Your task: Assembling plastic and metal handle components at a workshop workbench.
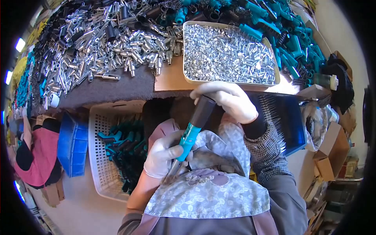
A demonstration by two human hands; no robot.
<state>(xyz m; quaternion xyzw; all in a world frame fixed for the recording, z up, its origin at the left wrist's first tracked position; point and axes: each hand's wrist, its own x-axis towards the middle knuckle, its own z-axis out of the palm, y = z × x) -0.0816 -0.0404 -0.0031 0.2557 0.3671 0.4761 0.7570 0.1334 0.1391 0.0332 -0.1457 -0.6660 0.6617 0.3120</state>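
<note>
My gloved left hand is closed around the teal middle of a slim teal-and-black tool, which tilts up and to the right over my lap. A metal tip sticks out below that hand. At the tool's upper end is a black sleeve. My gloved right hand curls around the top of this sleeve, fingers on its far side; the fingertips are partly hidden. Just beyond, at the bench edge, a cream tray holds many small metal pins and bits.
Metal fittings are heaped on the bench at left, teal housings at right. Below the bench stand a white basket of teal-and-black parts, a blue crate and a dark blue bin. Another person sits at far left.
</note>
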